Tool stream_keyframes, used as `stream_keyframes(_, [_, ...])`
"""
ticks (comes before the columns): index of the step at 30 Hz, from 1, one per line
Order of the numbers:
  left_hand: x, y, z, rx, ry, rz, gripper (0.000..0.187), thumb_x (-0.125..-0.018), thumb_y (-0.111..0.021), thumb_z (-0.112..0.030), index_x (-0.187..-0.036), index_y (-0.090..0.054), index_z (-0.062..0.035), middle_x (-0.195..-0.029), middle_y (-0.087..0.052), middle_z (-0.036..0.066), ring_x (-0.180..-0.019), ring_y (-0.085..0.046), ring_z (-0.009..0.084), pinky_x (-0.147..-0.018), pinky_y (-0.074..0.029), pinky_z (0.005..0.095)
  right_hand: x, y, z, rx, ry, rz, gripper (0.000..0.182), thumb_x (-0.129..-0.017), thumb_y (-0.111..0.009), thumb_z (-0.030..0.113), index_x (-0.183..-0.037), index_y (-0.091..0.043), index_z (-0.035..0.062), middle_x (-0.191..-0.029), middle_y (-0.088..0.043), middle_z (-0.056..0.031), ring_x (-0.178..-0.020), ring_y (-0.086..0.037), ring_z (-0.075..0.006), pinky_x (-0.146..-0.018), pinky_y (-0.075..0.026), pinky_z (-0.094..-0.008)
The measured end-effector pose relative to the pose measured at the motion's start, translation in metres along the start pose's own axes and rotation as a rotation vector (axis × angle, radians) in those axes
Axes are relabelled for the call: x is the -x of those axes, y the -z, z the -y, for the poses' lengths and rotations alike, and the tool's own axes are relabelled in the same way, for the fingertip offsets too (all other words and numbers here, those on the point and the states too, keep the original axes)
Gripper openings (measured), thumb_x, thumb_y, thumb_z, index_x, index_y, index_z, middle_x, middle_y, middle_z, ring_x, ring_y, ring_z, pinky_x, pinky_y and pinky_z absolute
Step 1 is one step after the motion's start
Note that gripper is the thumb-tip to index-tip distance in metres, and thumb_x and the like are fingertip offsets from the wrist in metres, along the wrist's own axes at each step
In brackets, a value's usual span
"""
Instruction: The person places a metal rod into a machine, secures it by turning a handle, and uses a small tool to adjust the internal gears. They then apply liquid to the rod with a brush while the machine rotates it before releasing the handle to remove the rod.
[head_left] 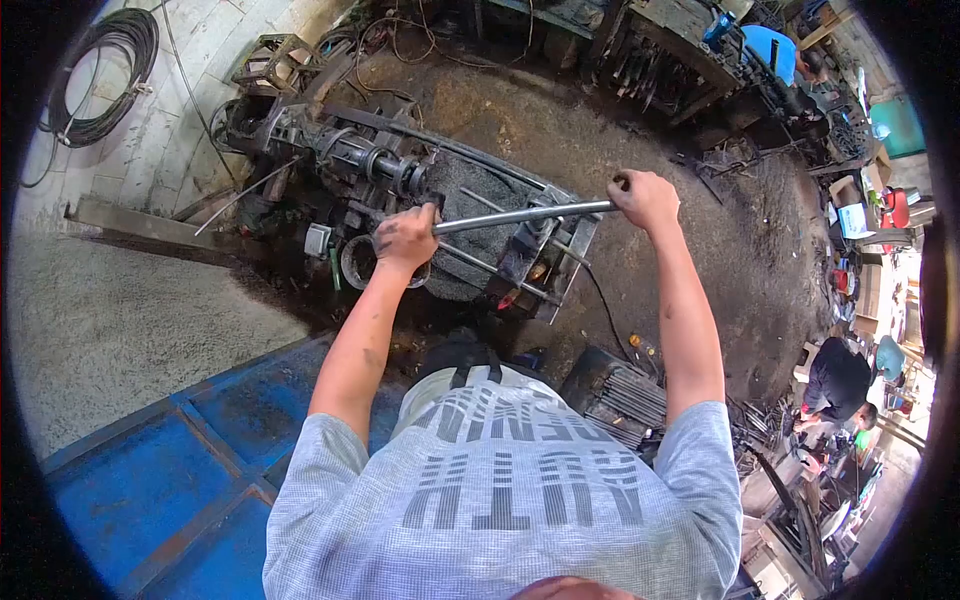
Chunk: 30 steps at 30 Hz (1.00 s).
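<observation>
A grey metal rod [525, 215] spans the space between my two hands, nearly level and rising slightly to the right. My left hand [406, 238], smudged with dark grease, is closed around its left end. My right hand [648, 200] is wrapped round the right end. Beneath the rod stands a greasy machine [350, 155] with a round, ringed shaft section at its left. Its frame [470, 160] encloses a bed of fine grey metal shavings [480, 205]. A round container [352, 262] sits just below my left hand, partly hidden by my wrist.
Blue metal panels [130, 480] lie at the lower left. Bundled metal bars [630, 400] rest near my right side. A coiled cable [105, 75] hangs on the wall. A workbench [690, 40] stands at the back; one person [840, 380] is at the right, another [775, 50] farther back.
</observation>
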<state>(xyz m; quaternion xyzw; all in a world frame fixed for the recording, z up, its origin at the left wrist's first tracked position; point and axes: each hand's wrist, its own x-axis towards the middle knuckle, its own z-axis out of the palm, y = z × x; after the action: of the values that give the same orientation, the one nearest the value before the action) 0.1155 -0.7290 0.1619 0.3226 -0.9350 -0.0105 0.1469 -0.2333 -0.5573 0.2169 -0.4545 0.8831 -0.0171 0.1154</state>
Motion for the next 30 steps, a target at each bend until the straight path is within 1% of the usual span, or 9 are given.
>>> stream_keyframes(2, [-0.002,-0.002,0.003,-0.002,-0.048,-0.024,0.012,-0.079,-0.066,-0.018,-0.080,-0.056,-0.0114,-0.067,-0.062,0.006,-0.062,-0.063,0.0261,-0.056,-0.049,0.0383,0.001,0.002,0.001,-0.062,-0.005,0.035,0.041,-0.076,-0.057,0.046,-0.104,-0.070,0.0181,-0.094,-0.069,-0.0144,-0.089,-0.066,-0.0321,-0.078,-0.052,-0.0434])
stream_keyframes(7, [-0.008,-0.004,0.008,0.022,-0.084,0.029,0.011,-0.078,-0.065,-0.018,-0.078,-0.055,-0.0126,-0.065,-0.062,0.007,-0.061,-0.063,0.0260,-0.054,-0.049,0.0390,0.003,-0.009,-0.004,-0.079,-0.049,0.003,0.043,-0.076,-0.060,0.046,-0.108,-0.069,0.0194,-0.095,-0.069,-0.0132,-0.090,-0.066,-0.0315,-0.079,-0.052,-0.0425])
stream_keyframes(10, [-0.010,-0.006,0.010,-0.007,-0.106,-0.013,0.010,-0.074,-0.065,-0.015,-0.074,-0.055,-0.0128,-0.061,-0.060,0.008,-0.057,-0.062,0.0263,-0.051,-0.048,0.0392,0.004,-0.009,-0.004,-0.098,-0.063,-0.036,0.045,-0.075,-0.061,0.047,-0.109,-0.068,0.0194,-0.095,-0.069,-0.0127,-0.090,-0.066,-0.0310,-0.079,-0.052,-0.0419])
stream_keyframes(12, [-0.011,-0.006,0.012,-0.022,-0.113,-0.009,0.009,-0.076,-0.062,-0.016,-0.073,-0.054,-0.0136,-0.062,-0.060,0.006,-0.057,-0.062,0.0254,-0.052,-0.049,0.0388,0.007,-0.009,-0.003,-0.109,-0.068,-0.046,0.046,-0.075,-0.062,0.048,-0.110,-0.067,0.0191,-0.095,-0.069,-0.0124,-0.090,-0.066,-0.0307,-0.078,-0.052,-0.0415])
stream_keyframes(14, [-0.013,-0.005,0.012,-0.036,-0.122,-0.007,0.009,-0.077,-0.059,-0.017,-0.071,-0.053,-0.0144,-0.063,-0.060,0.005,-0.057,-0.062,0.0244,-0.053,-0.049,0.0385,0.009,-0.010,-0.003,-0.111,-0.070,-0.098,0.040,-0.076,-0.061,0.042,-0.106,-0.069,0.0165,-0.091,-0.070,-0.0080,-0.087,-0.066,-0.0288,-0.077,-0.052,-0.0402])
stream_keyframes(18, [-0.016,-0.004,0.012,-0.063,-0.143,-0.022,0.007,-0.076,-0.059,-0.017,-0.071,-0.054,-0.0150,-0.061,-0.059,0.005,-0.057,-0.062,0.0249,-0.052,-0.049,0.0384,0.011,-0.012,-0.004,-0.114,-0.074,-0.106,0.041,-0.076,-0.062,0.043,-0.106,-0.068,0.0160,-0.090,-0.070,-0.0083,-0.087,-0.066,-0.0286,-0.077,-0.052,-0.0404])
stream_keyframes(20, [-0.017,-0.004,0.013,-0.072,-0.152,-0.017,0.007,-0.076,-0.059,-0.016,-0.071,-0.054,-0.0151,-0.061,-0.059,0.004,-0.057,-0.062,0.0251,-0.052,-0.050,0.0382,0.012,-0.013,-0.004,-0.134,-0.080,-0.087,0.045,-0.076,-0.061,0.048,-0.110,-0.068,0.0182,-0.094,-0.069,-0.0127,-0.089,-0.066,-0.0296,-0.078,-0.052,-0.0406])
stream_keyframes(27, [-0.020,-0.003,0.013,-0.106,-0.179,-0.045,0.007,-0.076,-0.059,-0.017,-0.070,-0.054,-0.0150,-0.061,-0.057,0.004,-0.056,-0.061,0.0241,-0.052,-0.049,0.0377,0.016,-0.008,0.000,-0.120,-0.092,-0.085,0.044,-0.077,-0.060,0.048,-0.110,-0.068,0.0191,-0.095,-0.069,-0.0132,-0.089,-0.066,-0.0295,-0.078,-0.052,-0.0408])
stream_keyframes(30, [-0.019,-0.003,0.014,-0.093,-0.187,-0.045,0.007,-0.075,-0.060,-0.017,-0.071,-0.055,-0.0155,-0.061,-0.057,0.004,-0.056,-0.061,0.0236,-0.053,-0.049,0.0369,0.018,-0.011,0.000,-0.104,-0.094,-0.108,0.043,-0.077,-0.060,0.047,-0.107,-0.069,0.0187,-0.090,-0.069,-0.0134,-0.086,-0.066,-0.0299,-0.077,-0.052,-0.0406])
